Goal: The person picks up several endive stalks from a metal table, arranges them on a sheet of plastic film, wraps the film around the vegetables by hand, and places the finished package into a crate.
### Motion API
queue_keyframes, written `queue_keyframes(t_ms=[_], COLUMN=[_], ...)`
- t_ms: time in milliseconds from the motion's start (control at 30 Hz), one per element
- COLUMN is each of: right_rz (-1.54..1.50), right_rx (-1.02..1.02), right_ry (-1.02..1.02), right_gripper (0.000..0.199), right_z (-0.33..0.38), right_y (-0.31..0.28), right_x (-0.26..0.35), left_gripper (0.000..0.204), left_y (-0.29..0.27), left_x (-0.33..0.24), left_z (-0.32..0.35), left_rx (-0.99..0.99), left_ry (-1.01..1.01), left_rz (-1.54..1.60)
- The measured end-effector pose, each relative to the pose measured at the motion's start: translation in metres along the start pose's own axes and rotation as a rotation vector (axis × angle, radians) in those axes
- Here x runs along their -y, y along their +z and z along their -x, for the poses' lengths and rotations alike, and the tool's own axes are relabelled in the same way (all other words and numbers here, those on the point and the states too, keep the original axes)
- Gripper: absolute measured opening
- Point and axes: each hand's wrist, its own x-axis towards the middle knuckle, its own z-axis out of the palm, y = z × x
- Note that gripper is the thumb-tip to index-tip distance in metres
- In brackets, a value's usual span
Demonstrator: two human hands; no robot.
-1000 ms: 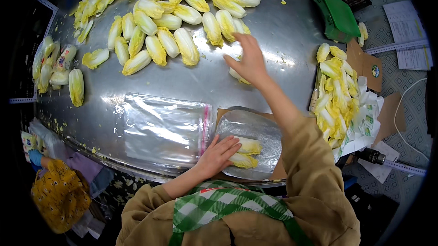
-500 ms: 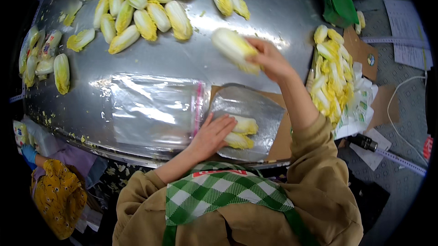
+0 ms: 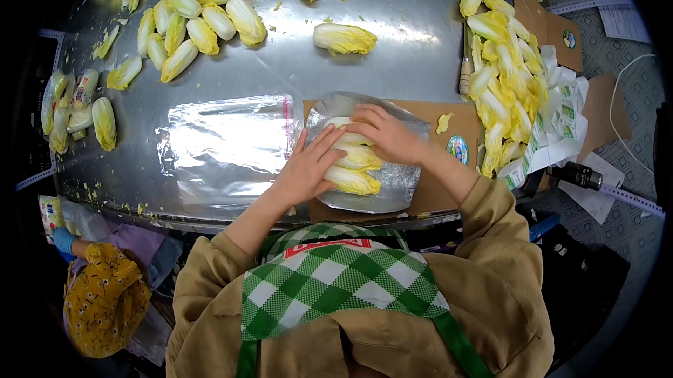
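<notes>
Packing station: steel table, curved by the lens, takes up the far and middle field; bears everything below.
Loose stock: heap of pale yellow cabbage heads at far left, well apart from the hands, seemingly the supply.
Trimmed stock: second pile of heads at right, beside white paper labels; a wooden-handled knife lies just left of it.
Spare bags: flat stack of clear bags left of the working spot, within easy reach of the left hand.
Cardboard sheet: lies under the work at the near edge, likely as a pad.
Open bag: on the cardboard, near centre, mouth apparently toward the left.
Bagged heads: three, side by side inside the bag, long axes running left to right, yellow leaf tips toward the right.
Single head: alone, far of the bag, also lying left to right.
Left hand: fingers extended flat, pressing the heads' left ends, probably steadying them.
Right hand: fingers curled over the farthest bagged head, grasping it through the opening.
</notes>
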Motion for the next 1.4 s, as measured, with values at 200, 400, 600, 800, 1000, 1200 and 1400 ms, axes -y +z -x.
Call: queue_keyframes(t_ms=[200,400,600,800,1000,1200,1400], right_rz=[-0.312,-0.021,0.027,0.164,0.126,-0.029,0.467], right_rx=[-0.023,0.436,0.249,0.253,0.281,0.251,0.27], right_ry=[0.52,0.456,0.325,0.404,0.414,0.323,0.356], right_gripper=[0.046,0.06,0.104,0.133,0.13,0.131,0.13], right_z=[-0.037,-0.042,0.002,-0.001,0.003,0.002,0.007], right_y=[-0.031,0.01,0.032,0.03,0.036,0.026,0.04], right_x=[-0.024,-0.039,0.016,0.051,0.037,0.04,0.077], left_gripper=[0.066,0.066,0.065,0.064,0.034,0.021,0.018], left_y=[-0.001,0.007,0.018,0.024,0.058,0.072,0.068], left_x=[-0.004,0.0,0.004,-0.008,-0.021,-0.019,-0.029], left_z=[-0.003,0.003,0.004,0.025,0.047,0.021,0.016], left_rx=[0.084,0.006,-0.021,-0.191,-0.349,-0.462,-0.489], left_ry=[-0.039,-0.017,-0.019,-0.004,0.123,-0.085,-0.156], left_rz=[-0.012,-0.005,-0.034,0.027,-0.248,-0.03,0.03])
